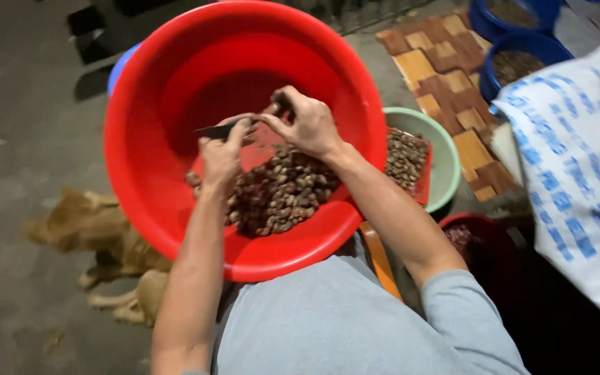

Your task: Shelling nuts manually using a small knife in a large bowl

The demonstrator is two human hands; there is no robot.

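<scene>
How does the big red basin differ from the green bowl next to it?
The red basin is far larger than the green bowl. The basin sits tilted on the person's lap, under the left hand and right hand; the bowl sits lower, to the right. A red tray of shells covers part of the bowl. Both hold brown shells.

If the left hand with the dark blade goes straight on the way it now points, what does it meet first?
Probably the right hand: the left hand points up and right, and the blade lies just before the right fingers. Depth between them is unclear.

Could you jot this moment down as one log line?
left hand: holds knife | right hand: pinches a nut at blade | both over red basin of nuts
</scene>
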